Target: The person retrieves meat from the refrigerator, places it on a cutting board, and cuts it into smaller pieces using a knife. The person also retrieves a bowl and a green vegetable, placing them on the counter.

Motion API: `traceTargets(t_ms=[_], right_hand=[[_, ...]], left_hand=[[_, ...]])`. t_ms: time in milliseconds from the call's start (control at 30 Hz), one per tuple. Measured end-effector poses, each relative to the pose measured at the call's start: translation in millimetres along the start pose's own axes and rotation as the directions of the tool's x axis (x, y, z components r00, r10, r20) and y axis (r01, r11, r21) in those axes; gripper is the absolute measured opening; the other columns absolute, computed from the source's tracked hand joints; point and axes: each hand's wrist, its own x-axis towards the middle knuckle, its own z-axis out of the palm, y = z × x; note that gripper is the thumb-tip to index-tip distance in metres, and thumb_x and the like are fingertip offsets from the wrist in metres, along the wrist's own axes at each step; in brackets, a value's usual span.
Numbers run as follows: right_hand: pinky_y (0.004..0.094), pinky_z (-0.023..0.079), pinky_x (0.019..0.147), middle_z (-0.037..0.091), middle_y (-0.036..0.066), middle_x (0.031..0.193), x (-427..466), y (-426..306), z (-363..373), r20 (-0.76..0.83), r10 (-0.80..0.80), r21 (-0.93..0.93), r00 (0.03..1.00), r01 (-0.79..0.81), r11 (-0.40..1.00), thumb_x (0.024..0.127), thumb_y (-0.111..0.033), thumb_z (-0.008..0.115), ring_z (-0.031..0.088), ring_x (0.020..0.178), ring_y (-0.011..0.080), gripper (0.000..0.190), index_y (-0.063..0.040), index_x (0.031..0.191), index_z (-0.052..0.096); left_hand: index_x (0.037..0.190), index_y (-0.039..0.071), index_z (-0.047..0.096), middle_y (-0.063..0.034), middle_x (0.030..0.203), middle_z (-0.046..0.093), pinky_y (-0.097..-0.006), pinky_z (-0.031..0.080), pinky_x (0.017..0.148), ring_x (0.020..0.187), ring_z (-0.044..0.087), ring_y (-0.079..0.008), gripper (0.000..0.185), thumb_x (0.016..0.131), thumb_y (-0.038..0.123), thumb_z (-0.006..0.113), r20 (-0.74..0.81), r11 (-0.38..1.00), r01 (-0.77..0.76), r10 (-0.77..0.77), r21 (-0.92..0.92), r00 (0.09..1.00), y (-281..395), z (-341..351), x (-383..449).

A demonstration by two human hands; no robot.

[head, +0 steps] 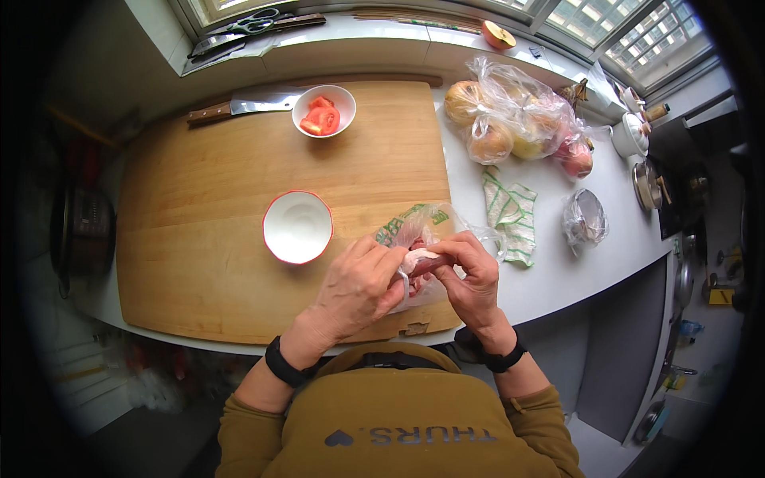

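Note:
Both my hands grip one strip of raw meat [425, 264], dark red with a pale fatty patch. My left hand [358, 281] pinches its left end, along with a bit of plastic. At the other end, the thumb and fingers of my right hand [474, 272] close on it. Below the strip lies a clear plastic bag [412, 222] with green print, holding more raw meat pieces. The bag rests on the right front part of a wooden cutting board [197, 263]. Left of my hands stands a white bowl with a red rim [297, 227], with nothing in it.
A cleaver [245, 106] lies near the board's back edge beside a small bowl [348, 119] of tomato pieces [321, 118]. To the right are bagged fruit [520, 119], a green-striped cloth [511, 218] and a plastic-wrapped container [586, 218]. Scissors [254, 24] and knives sit on the sill.

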Motion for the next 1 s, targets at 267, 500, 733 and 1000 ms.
traceTargets(t_ms=[267,500,733,1000], right_hand=[[0.0274,0.057,0.073,0.062,0.011,0.109,7,-6,-3,0.196,0.536,0.668,0.821,-0.512,0.54,0.087,0.003,0.067,0.065,0.087,0.016,0.047,0.003,0.13,0.047],[0.0238,0.053,0.076,0.063,0.006,0.102,8,-5,13,0.279,0.468,0.61,0.839,-0.531,0.588,0.088,-0.004,0.068,0.064,0.089,0.0112,0.042,0.002,0.126,0.05],[0.023,0.051,0.077,0.059,0.003,0.098,8,0,18,0.175,0.446,0.486,0.878,-0.471,0.736,0.086,0.002,0.064,0.06,0.089,0.0078,0.041,0.0,0.124,0.05],[0.0242,0.051,0.079,0.062,0.005,0.101,7,8,16,0.208,0.457,0.719,0.865,-0.452,0.528,0.083,0.005,0.065,0.061,0.089,0.0103,0.045,-0.001,0.125,0.051]], left_hand=[[0.109,-0.001,0.064,-0.0141,0.09,0.061,-0.0323,0.048,0.065,0.074,0.058,-0.0227,0.026,0.085,0.011,0.067,0.089,0.859,0.26,-0.247,-0.441,0.965,-15,5,2],[0.105,0.0,0.067,-0.0154,0.088,0.063,-0.0345,0.049,0.067,0.078,0.061,-0.026,0.023,0.085,0.009,0.066,0.119,0.809,0.297,-0.276,-0.507,0.954,-9,9,6],[0.104,-0.001,0.068,-0.0141,0.086,0.064,-0.0311,0.049,0.068,0.076,0.062,-0.022,0.021,0.094,0.016,0.062,0.064,0.881,0.203,-0.194,-0.428,0.979,-11,11,7],[0.105,-0.002,0.065,-0.0091,0.081,0.062,-0.0284,0.047,0.071,0.078,0.057,-0.0155,0.021,0.097,0.016,0.056,0.105,0.755,0.303,-0.3,-0.581,0.948,-12,21,7]])
